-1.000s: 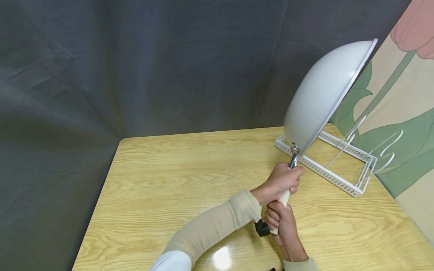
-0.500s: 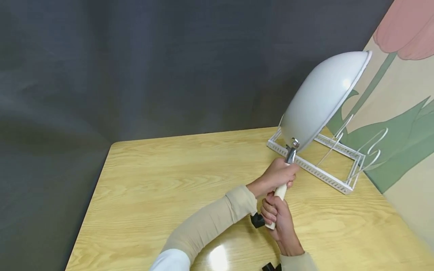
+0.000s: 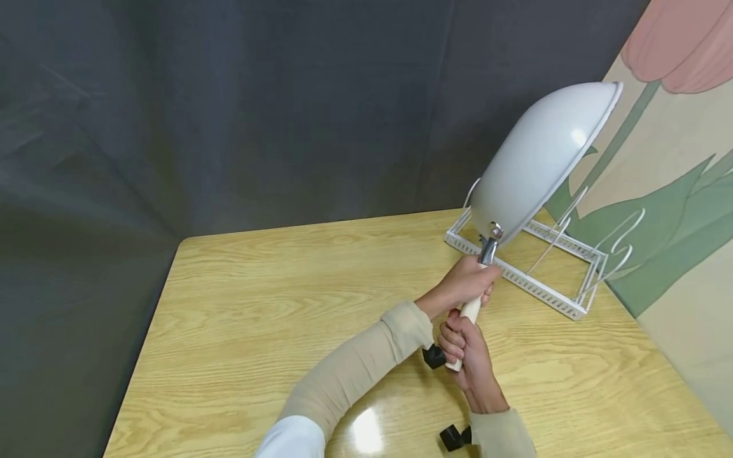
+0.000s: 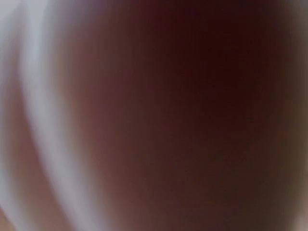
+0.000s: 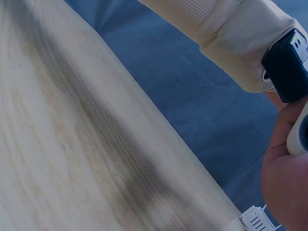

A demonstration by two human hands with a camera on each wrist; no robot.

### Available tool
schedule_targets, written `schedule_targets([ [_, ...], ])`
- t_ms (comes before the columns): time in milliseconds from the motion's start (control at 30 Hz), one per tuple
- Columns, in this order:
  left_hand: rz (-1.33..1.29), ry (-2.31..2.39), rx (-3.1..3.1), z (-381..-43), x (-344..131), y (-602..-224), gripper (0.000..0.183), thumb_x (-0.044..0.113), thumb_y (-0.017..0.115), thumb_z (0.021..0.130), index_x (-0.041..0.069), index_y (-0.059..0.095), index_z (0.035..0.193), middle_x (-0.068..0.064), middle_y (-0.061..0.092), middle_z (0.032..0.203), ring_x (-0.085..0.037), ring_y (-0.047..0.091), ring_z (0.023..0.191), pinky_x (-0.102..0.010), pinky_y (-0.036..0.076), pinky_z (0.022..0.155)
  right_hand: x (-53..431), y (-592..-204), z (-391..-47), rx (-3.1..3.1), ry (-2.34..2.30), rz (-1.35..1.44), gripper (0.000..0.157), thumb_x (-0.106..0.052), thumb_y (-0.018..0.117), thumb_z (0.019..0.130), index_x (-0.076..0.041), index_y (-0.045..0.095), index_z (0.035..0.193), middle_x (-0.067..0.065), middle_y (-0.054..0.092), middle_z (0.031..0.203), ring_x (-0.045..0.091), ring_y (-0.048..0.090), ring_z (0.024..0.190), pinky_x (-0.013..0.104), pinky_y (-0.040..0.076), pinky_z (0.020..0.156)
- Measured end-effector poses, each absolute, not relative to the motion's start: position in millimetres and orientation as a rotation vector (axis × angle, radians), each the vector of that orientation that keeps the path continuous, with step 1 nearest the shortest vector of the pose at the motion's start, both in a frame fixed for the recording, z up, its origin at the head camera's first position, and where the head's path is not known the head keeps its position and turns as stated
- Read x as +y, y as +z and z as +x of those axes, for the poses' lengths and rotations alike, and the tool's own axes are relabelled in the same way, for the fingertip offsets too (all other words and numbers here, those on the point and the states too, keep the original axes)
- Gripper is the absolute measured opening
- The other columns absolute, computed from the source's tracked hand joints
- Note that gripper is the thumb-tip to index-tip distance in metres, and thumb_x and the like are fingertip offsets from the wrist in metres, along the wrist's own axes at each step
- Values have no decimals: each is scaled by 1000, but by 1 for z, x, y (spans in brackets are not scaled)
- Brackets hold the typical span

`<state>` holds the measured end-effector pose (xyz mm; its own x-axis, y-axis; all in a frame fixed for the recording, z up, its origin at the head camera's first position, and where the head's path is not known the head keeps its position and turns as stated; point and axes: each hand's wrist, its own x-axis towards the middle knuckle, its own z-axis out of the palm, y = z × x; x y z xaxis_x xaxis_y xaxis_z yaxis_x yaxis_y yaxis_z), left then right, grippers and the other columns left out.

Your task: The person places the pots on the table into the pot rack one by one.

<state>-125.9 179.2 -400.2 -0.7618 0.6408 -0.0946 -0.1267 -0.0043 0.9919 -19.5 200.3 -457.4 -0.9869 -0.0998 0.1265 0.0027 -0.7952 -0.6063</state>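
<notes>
A white wok (image 3: 538,152), its rounded outside toward me, leans up and to the right over the white wire rack (image 3: 532,283). The lower part of the wok overlaps the rack's left end in the head view. A metal joint links it to a cream handle (image 3: 471,310). My left hand (image 3: 462,280) grips the handle near the joint, and below it my right hand (image 3: 472,356) holds the handle's end. In the right wrist view the right hand (image 5: 288,183) wraps the handle's pale end (image 5: 293,139). The left wrist view is dark and blurred.
The wood-grain table (image 3: 258,305) lies beneath, with a dark curtain (image 3: 315,108) behind it. A wall painted with a flower (image 3: 676,222) stands at the right. The rack's wire dividers (image 3: 621,245) rise at its right end. Black wrist mounts (image 3: 433,356) sit on both sleeves.
The wok has come down relative to the rack and now overlaps its left end more. Both hands keep their grip on the handle. The head view has shifted slightly.
</notes>
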Motion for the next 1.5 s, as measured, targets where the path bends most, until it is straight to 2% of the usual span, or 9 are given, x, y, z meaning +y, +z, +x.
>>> schedule_targets([
  [233,531,1795,1749,-128,182,-406,24,15,50,87,10,44,64,-3,43,52,-13,40,40,-24,34,37,201,-461,-21,917,-2931,-298,34,3,14,93,-10,44,82,-3,21,55,5,19,43,15,20,35],
  [433,504,1772,1759,-127,185,-408,28,18,51,87,10,44,61,-3,43,49,-13,39,39,-24,33,36,202,-464,-19,961,-2929,-286,33,1,16,94,-12,43,80,-3,20,55,4,20,42,15,17,34],
  [733,547,1774,1736,-130,187,-414,30,18,49,89,11,41,61,-3,41,49,-13,39,39,-24,35,37,203,-467,-20,1103,-2912,-113,26,1,25,96,-12,40,79,-5,29,53,3,26,41,16,21,34],
  [1100,538,1736,1769,-137,181,-424,30,14,49,89,9,44,60,-4,45,49,-14,43,39,-24,38,38,199,-477,-24,1000,-2904,-128,29,2,24,94,-13,41,77,-6,30,51,5,21,41,15,27,35],
  [1500,530,1711,1777,-140,179,-429,31,16,51,88,9,45,58,-5,46,49,-15,44,40,-24,39,39,197,-479,-25,1133,-2882,-47,28,1,29,93,-15,38,72,-9,36,49,4,22,39,16,26,35],
])
